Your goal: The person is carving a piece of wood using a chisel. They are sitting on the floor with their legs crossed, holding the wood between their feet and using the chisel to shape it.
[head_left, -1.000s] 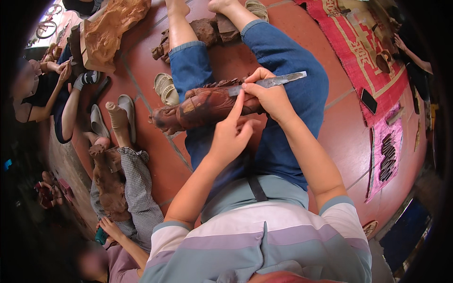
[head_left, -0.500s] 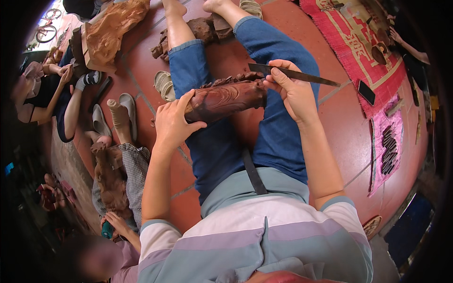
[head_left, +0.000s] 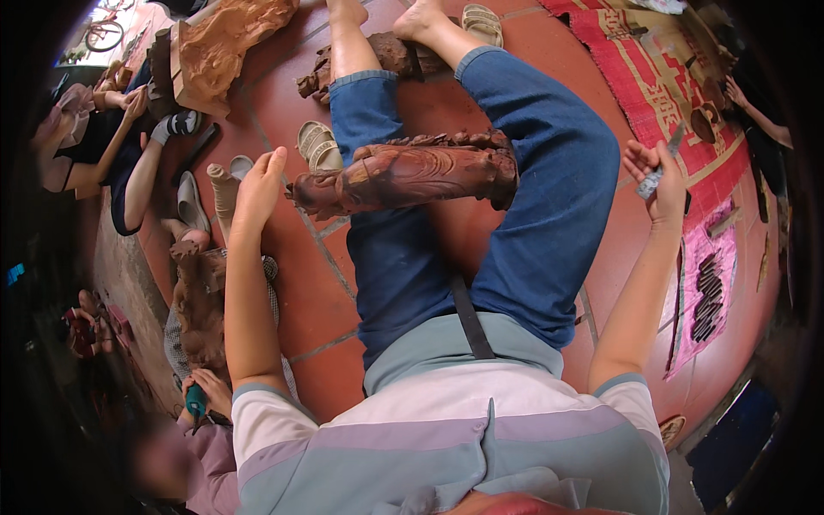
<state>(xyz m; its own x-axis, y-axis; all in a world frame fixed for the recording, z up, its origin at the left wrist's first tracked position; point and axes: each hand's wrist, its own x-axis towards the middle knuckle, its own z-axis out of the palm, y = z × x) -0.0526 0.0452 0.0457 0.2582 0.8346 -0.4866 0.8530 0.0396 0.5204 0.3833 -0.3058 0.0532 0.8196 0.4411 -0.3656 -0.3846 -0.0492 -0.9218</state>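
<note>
A dark reddish carved wood piece [head_left: 421,178] lies across my thighs, with flowing grooves on its side and a knobbly crest along its far edge. Neither hand touches it. My left hand [head_left: 257,190] is raised off its left end, fingers stretched out and nothing in them. Out to the right, beside my knee, my right hand [head_left: 663,190] is turned palm up, with its fingers curled round a narrow flat file [head_left: 676,139]. The file's tip points away from me, and a pale, shiny part [head_left: 650,183] shows near the palm.
Another dark carving [head_left: 395,56] lies by my feet, near a beige sandal [head_left: 318,146]. A large pale carving [head_left: 227,51] stands far left. At lower left a co-worker's hands hold a green tool [head_left: 196,399] against a carving. Right: a red mat [head_left: 614,77] and pink cloth with dark tools [head_left: 687,343].
My left hand has let go of the carving and moved left. My right hand has swung out to the right with the file, away from the carving, which stays on my thighs.
</note>
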